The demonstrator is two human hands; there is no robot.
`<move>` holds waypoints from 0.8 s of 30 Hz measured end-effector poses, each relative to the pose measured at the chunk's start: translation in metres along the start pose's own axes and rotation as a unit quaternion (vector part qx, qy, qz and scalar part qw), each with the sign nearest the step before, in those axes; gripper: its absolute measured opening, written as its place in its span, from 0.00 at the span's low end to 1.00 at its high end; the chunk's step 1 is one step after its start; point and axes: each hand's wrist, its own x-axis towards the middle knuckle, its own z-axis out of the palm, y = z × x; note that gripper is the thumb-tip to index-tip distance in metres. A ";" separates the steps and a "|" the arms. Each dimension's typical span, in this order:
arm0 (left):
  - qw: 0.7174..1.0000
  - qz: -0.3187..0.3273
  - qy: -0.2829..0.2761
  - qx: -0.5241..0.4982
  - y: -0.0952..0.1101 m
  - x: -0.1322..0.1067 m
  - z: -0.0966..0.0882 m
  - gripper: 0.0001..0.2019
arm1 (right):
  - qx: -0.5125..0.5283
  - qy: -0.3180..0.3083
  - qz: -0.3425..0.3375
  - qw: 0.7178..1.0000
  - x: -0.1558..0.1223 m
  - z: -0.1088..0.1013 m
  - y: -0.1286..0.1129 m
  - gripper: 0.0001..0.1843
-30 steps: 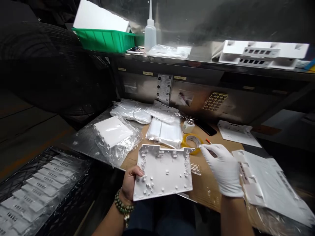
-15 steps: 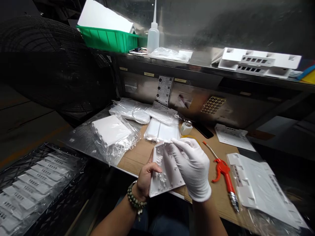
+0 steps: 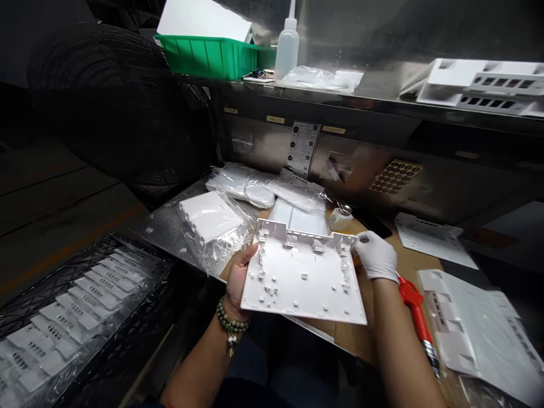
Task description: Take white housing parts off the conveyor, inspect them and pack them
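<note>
A white plastic housing panel (image 3: 310, 289) faces me with its ribbed inner side, showing small posts and clips along the edges. My bare left hand (image 3: 238, 277), with a beaded bracelet at the wrist, grips its left edge, thumb on top. At the upper right corner, my white-gloved right hand (image 3: 376, 255) is closed on the panel's edge; some of its fingers are hidden behind. The panel is held above the cardboard at the front of the bench. Just beyond it stands a small white pump bottle (image 3: 340, 217). A red air blow gun (image 3: 413, 303) lies beside my right forearm.
Bagged white panels (image 3: 212, 218) lie at the left of the bench, and more panels (image 3: 480, 328) at the right. A black crate (image 3: 144, 277) of bagged parts stands lower left. The shelf above holds a green bin (image 3: 208, 56) and a squeeze bottle (image 3: 287, 54). A large fan (image 3: 123, 107) stands left.
The panel has turned from a steep tilt to face me broadly. My right hand has moved from over its inner side out to its right corner. The view has shifted slightly.
</note>
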 end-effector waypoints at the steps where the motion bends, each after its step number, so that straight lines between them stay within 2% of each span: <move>1: 1.000 -0.002 -0.012 0.000 0.001 -0.001 0.000 0.31 | -0.021 -0.019 -0.005 1.000 0.001 0.007 0.001 0.13; 5: 1.000 -0.003 -0.028 0.005 0.002 -0.003 -0.001 0.34 | -0.081 -0.058 -0.028 0.995 -0.004 0.024 -0.002 0.17; 10: 1.000 0.019 -0.014 0.015 0.005 -0.001 -0.002 0.34 | -0.103 -0.073 -0.056 0.990 -0.001 0.029 0.009 0.16; 18: 0.999 0.026 -0.020 0.013 0.009 0.000 -0.006 0.33 | -0.044 -0.062 -0.046 0.996 0.002 0.022 0.036 0.16; 21: 1.000 0.024 -0.016 0.013 0.010 -0.001 -0.007 0.33 | -0.001 -0.063 -0.054 0.997 -0.003 0.013 0.051 0.19; 24: 1.000 0.022 -0.011 0.010 0.012 -0.004 -0.010 0.34 | 0.002 -0.040 -0.023 0.999 -0.013 -0.001 0.074 0.23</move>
